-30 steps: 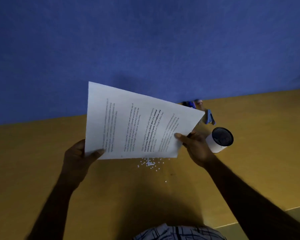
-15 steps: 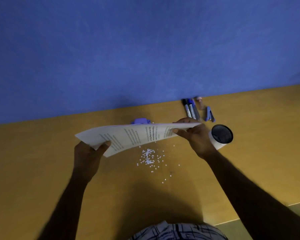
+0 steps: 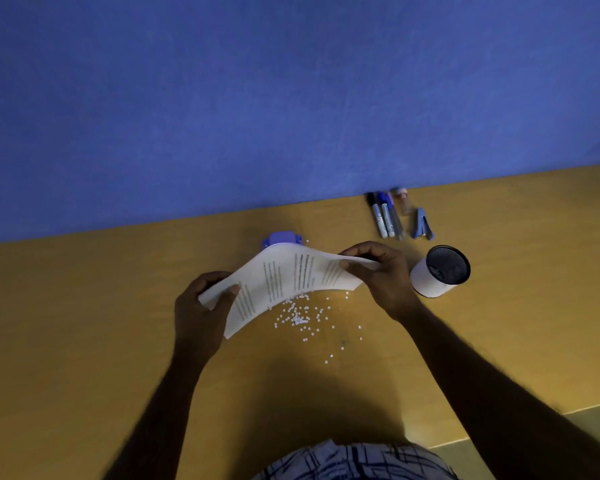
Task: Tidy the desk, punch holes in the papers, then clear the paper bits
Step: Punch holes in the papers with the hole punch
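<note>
Above the bench (image 3: 84,341), the left hand (image 3: 201,310) and right hand (image 3: 381,275) each pinch an end of the papers (image 3: 284,278), which curve between them over the scattered paper bits (image 3: 305,317). Thin and floppy, the sheets likely need both end grips; the bits look featherlight.

printed lines on paper (image 3: 284,282), too blurred to read

The printed white papers (image 3: 284,282) sag in a curve between the left hand (image 3: 201,306) and right hand (image 3: 385,271), pinched at each end, with small white bits (image 3: 303,315) scattered just below between the hands and the purple punch (image 3: 282,238) just beyond, half hidden.
</note>
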Available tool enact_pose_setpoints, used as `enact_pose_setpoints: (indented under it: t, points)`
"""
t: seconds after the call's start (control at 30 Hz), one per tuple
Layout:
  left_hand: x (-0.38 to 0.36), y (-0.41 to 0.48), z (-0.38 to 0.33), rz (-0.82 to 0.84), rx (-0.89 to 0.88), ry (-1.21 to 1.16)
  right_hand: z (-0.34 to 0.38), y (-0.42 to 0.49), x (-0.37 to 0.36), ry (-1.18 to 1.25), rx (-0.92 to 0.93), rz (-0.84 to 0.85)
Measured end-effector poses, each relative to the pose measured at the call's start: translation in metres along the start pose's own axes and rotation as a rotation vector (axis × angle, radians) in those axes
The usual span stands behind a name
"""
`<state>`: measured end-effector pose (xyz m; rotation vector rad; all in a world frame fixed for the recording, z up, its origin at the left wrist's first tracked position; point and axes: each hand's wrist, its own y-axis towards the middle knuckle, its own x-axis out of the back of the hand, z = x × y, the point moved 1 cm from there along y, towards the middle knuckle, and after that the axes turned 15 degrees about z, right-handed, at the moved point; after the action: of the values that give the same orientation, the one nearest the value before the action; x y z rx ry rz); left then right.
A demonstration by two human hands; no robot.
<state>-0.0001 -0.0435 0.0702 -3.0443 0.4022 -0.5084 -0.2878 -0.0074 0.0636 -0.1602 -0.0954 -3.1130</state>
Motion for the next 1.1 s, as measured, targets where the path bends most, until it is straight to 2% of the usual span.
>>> enact_pose_setpoints:
  t: [0.13,0.23,0.33,0.43,0.6,0.73,0.83,0.9,1.0,1.1]
  points:
    - [0.006,-0.002,0.0,-0.006,-0.079,0.026,0.003,-0.003,0.007,0.029,0.029,-0.013]
    - [0.003,-0.003,0.017,0.042,0.022,-0.026,-0.007,-0.009,0.007,-0.039,-0.049,0.046]
    - [0.003,0.002,0.02,0.029,0.048,-0.014,-0.005,-0.005,0.008,-0.085,-0.048,0.04]
    - [0.01,0.006,0.01,0.017,0.004,-0.017,0.006,0.0,0.011,-0.06,-0.012,0.019]
    - [0.021,0.014,0.004,0.046,-0.066,0.126,0.005,-0.004,0.019,0.077,-0.043,-0.014]
    - [0.019,0.015,0.027,-0.045,0.05,0.033,-0.011,-0.012,0.024,0.265,-0.114,-0.072]
    - [-0.002,0.003,0.038,-0.065,0.156,-0.151,-0.026,-0.023,0.022,0.461,-0.207,-0.132]
    - [-0.023,-0.012,0.039,-0.02,0.203,-0.304,-0.032,-0.031,0.016,0.558,-0.254,-0.179]
    - [-0.054,-0.03,0.043,0.009,0.411,-0.461,-0.038,-0.042,0.006,0.678,-0.316,-0.234]
    - [-0.071,-0.038,0.052,0.128,0.385,-0.493,-0.046,-0.053,-0.004,0.806,-0.39,-0.284]
